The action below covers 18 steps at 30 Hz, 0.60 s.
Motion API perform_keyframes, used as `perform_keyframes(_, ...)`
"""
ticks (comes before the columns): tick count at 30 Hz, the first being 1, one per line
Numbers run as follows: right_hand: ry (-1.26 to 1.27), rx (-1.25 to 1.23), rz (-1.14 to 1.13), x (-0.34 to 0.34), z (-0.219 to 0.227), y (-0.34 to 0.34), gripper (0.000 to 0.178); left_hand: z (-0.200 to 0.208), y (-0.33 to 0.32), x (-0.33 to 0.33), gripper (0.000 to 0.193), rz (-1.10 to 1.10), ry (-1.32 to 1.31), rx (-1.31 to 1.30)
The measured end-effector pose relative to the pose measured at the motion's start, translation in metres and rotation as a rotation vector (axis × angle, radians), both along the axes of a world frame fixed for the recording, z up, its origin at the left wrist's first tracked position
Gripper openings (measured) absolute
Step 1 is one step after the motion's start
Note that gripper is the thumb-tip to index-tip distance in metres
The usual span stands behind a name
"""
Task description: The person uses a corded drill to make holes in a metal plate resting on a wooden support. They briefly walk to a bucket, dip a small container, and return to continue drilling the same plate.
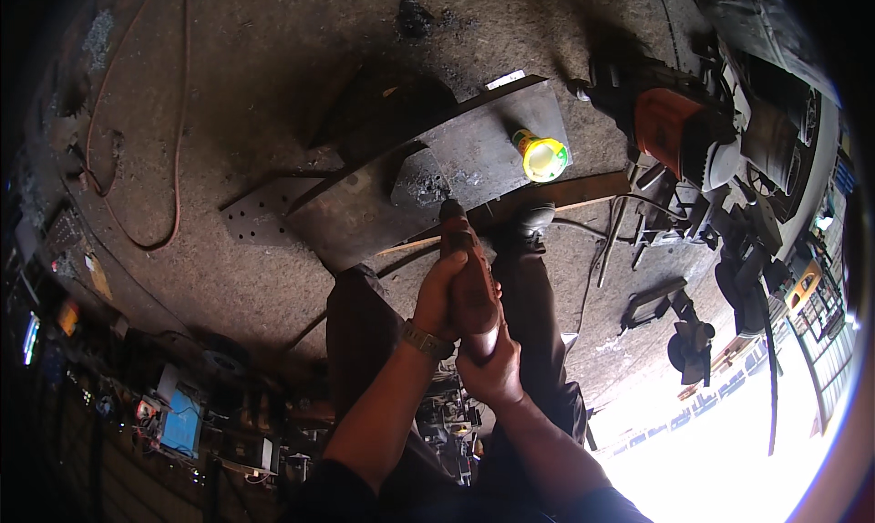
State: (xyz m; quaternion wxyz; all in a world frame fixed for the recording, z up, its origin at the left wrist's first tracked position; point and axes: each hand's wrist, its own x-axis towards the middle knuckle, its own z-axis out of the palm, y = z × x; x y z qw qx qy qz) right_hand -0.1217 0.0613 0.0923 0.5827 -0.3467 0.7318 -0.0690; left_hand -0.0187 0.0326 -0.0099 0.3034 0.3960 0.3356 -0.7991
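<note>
Both my hands are wrapped round a red power drill (473,290). My left hand (439,295), with a watch on its wrist, grips the drill's body from the left side. My right hand (494,373) closes round its rear handle. The drill's chuck points away from me to a small dark metal plate (412,178) with grey shavings on it. Whether the bit touches the plate, I cannot tell. Under the plate lies a large flat steel piece (360,217) with a raised far edge. A yellow and green tub (545,161) stands on its right part.
A plate with holes (260,217) lies at the left end. My shoe (535,218) rests by a long brown bar (583,191). An orange machine (663,126) stands at the far right, and a hose (178,158) curves across the floor on the left.
</note>
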Motion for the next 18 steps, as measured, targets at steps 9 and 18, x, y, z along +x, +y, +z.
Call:
perform_keyframes(9,-0.004,0.04,-0.042,0.003,0.005,-0.012,0.082,0.004,-0.008,0.005,0.044,0.09,0.078,0.049)
perform_keyframes(18,0.006,0.049,-0.031,0.003,0.007,-0.012,0.082,0.002,-0.006,0.003,0.054,0.037,0.039,0.03)
